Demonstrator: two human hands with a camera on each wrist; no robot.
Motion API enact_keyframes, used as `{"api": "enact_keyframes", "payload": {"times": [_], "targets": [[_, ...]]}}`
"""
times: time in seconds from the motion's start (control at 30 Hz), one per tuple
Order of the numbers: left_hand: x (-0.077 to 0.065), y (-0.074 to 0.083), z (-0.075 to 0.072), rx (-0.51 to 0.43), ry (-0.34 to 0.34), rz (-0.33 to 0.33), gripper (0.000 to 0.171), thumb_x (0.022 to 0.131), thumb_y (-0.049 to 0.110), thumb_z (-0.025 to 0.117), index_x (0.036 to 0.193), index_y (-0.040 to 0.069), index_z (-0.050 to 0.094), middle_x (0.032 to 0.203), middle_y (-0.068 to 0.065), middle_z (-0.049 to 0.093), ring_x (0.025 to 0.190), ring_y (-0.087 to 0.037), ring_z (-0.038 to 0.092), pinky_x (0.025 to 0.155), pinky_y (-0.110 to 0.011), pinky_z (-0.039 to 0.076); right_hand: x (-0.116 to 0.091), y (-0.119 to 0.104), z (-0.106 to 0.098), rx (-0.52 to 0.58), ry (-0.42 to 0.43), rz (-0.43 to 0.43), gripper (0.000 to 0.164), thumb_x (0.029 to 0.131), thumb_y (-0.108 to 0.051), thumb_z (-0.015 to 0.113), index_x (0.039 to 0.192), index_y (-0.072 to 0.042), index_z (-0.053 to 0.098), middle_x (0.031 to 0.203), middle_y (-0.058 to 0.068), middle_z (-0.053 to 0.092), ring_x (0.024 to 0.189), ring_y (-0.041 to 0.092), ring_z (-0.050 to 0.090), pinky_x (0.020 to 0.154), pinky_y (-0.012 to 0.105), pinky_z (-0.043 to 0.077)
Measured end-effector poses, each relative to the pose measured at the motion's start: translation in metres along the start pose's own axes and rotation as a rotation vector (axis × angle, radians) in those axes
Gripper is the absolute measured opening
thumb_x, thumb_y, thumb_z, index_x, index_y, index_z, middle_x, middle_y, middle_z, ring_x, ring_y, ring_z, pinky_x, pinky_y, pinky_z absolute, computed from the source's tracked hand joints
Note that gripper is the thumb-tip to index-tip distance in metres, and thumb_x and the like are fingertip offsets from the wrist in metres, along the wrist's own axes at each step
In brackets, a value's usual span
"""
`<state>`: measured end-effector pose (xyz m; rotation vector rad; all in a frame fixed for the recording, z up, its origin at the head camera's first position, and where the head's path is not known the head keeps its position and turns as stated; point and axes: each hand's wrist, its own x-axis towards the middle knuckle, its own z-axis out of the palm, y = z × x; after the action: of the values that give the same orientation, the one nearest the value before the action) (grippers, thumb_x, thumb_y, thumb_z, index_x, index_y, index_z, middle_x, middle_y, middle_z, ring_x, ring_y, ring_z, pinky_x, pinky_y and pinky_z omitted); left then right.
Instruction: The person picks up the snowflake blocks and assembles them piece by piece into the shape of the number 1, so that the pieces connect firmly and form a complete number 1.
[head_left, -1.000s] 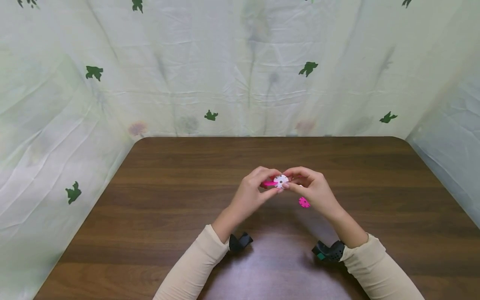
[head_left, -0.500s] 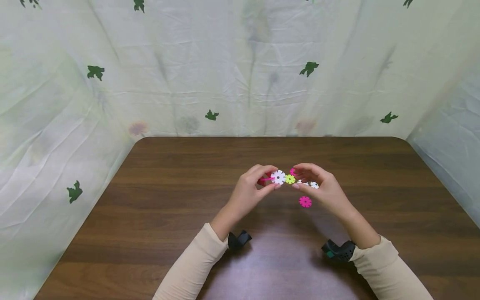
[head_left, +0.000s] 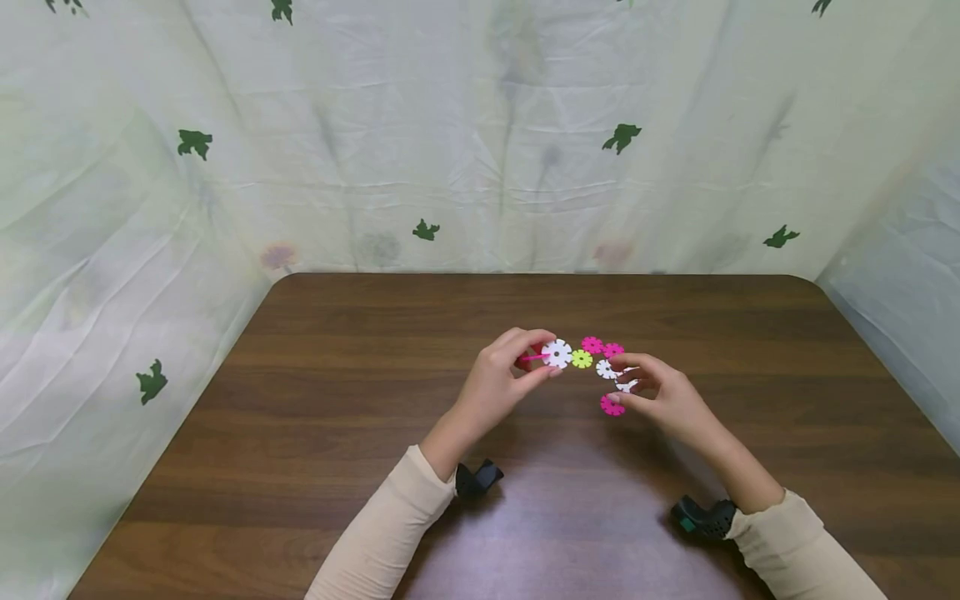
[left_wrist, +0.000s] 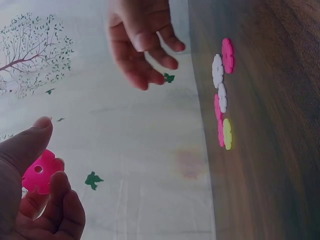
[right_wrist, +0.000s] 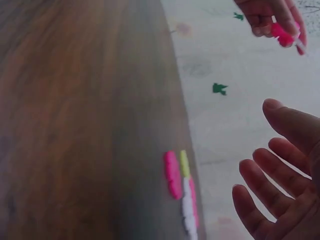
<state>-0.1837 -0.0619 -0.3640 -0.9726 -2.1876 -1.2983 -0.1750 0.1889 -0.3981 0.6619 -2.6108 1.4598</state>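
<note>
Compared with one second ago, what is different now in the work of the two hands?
The right hand has let go of the white disc and moved rightward and slightly back; it now holds nothing. The left hand still grips that disc, and the nearest loose pink disc stayed in place.

Right hand point(right_wrist: 295, 197): fingers apart. Left hand point(right_wrist: 270, 15): holds pink disc point(right_wrist: 285, 36) and white piece point(right_wrist: 300, 45). Wood-grained table point(right_wrist: 75, 125): short of its edge lies one pink counter point(right_wrist: 172, 175); nearer that edge lie a yellow-green counter point(right_wrist: 184, 163), white counters point(right_wrist: 188, 205) and a second pink counter point(right_wrist: 195, 210), blurred. Pale cloth point(right_wrist: 215, 135) beyond: bears green shapes point(right_wrist: 219, 89).
</note>
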Motion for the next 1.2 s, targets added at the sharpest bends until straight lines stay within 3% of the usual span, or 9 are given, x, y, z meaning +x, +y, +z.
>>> {"api": "enact_keyframes", "payload": {"times": [0.27,0.5,0.8,1.2], "targets": [[0.0,0.0,-0.001,0.0,-0.001,-0.004,0.036,0.073,0.009,0.074,0.106,0.002,0.061,0.089,-0.001,0.057,0.071,-0.006,0.052,0.065,-0.015,0.046,-0.003,0.024,0.004,-0.028,-0.088,0.094,0.044,0.078,-0.019,0.071,0.116,-0.003,0.055,0.104,0.013,0.058,0.083,0.022,0.057,0.065,0.028,0.047],[0.0,0.001,-0.001,0.003,-0.006,-0.009,0.036,0.073,0.008,0.074,0.106,0.002,0.061,0.088,-0.001,0.057,0.072,-0.006,0.052,0.065,-0.015,0.046,-0.004,0.035,0.009,-0.128,-0.122,0.059,0.037,0.078,-0.015,0.07,0.112,-0.005,0.059,0.097,0.005,0.059,0.081,0.018,0.055,0.067,0.029,0.045],[0.0,0.0,-0.002,0.005,-0.004,-0.006,0.036,0.073,0.008,0.074,0.105,0.002,0.061,0.088,-0.002,0.057,0.071,-0.006,0.052,0.065,-0.015,0.046,-0.004,0.037,0.014,-0.209,-0.139,-0.01,0.029,0.079,-0.005,0.068,0.107,-0.003,0.062,0.093,0.003,0.055,0.08,0.017,0.05,0.068,0.029,0.043],[-0.001,-0.001,-0.003,0.014,-0.009,0.0,0.036,0.073,0.008,0.074,0.106,0.003,0.061,0.087,-0.001,0.056,0.071,-0.007,0.051,0.065,-0.015,0.046,-0.004,0.03,0.014,-0.231,-0.197,0.07,0.025,0.078,-0.015,0.071,0.098,-0.01,0.056,0.075,-0.004,0.05,0.067,0.012,0.046,0.059,0.026,0.04]]}}
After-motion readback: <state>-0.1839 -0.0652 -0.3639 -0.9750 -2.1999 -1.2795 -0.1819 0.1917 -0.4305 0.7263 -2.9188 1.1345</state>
